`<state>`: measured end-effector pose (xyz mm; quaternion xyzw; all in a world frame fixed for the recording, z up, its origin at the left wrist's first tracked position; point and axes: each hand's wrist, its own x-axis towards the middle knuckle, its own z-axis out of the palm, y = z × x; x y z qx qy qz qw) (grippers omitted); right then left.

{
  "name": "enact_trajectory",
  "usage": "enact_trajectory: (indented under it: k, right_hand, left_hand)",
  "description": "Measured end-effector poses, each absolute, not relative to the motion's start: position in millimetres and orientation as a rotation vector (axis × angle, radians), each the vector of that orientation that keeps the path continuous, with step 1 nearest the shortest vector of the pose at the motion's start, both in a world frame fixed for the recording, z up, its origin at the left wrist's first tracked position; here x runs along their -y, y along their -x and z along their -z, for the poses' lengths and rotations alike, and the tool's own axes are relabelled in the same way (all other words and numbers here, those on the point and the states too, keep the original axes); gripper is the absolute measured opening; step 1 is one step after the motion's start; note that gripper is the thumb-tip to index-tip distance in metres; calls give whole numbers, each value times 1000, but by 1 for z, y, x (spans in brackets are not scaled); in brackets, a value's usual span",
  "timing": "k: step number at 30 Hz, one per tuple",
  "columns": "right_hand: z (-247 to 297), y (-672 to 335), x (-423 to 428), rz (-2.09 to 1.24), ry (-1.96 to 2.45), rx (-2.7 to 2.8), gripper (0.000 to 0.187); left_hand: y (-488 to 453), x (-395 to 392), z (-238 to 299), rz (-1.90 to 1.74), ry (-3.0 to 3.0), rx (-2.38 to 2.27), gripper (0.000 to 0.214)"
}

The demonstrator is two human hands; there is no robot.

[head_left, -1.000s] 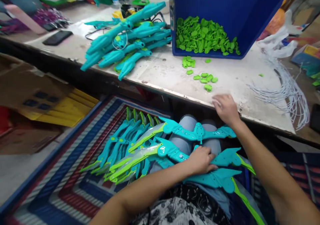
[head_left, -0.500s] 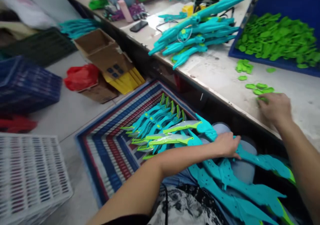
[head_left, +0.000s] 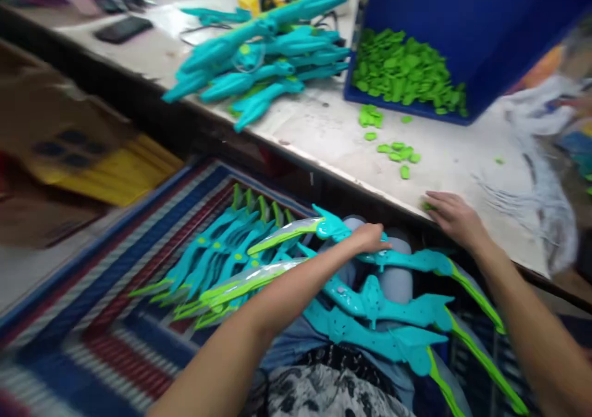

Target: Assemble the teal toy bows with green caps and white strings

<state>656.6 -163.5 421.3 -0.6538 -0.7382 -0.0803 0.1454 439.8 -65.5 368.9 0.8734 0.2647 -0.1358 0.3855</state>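
Note:
My left hand (head_left: 370, 237) is closed around the middle of a turquoise toy bow (head_left: 416, 260) with lime-green curved limbs, held over my lap. Two more bows of the same kind, a middle one (head_left: 398, 305) and a nearer one (head_left: 370, 337), lie across my legs. At the table's front edge, my right hand (head_left: 456, 216) has its fingertips together on a small green plastic piece (head_left: 429, 206), mostly hidden by the fingers. Beyond it, several loose green pieces (head_left: 398, 152) are scattered on the table.
A blue bin (head_left: 416, 110) on the table holds a heap of green pieces. Turquoise parts (head_left: 259, 53) are stacked left of it, beside a phone (head_left: 124, 29). More bows (head_left: 222, 244) stand in a row on the striped mat (head_left: 106, 324). White cords (head_left: 518, 189) lie right.
The view has swung right. My right hand has drawn back from the loose green pieces to the table edge, with one piece at its fingertips. My left hand still grips the bow.

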Motion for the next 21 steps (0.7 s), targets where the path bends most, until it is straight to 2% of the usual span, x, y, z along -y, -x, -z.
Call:
enact_trajectory:
  k: [5,11,14,17,21]
  right_hand:
    - [-420,-662,162,203,2022,2000,28]
    - [-417,-656,164,196,2072,1968,27]
    - [-419,-650,161,346,2127,1846,30]
    - [-424,-639,157,565,2381,1674,42]
    - [-421,-643,153,658,2534,1818,44]
  left_hand:
    - [-446,61,-360,312,-2221,-603,51]
    - [-447,59,-355,181,-2072,-742,40]
    - [-454,58,-360,214,-2110,-741,39]
    - [-459,63,-370,238,-2104,-773,40]
    - [-464,64,-379,296,-2083,-758,44]
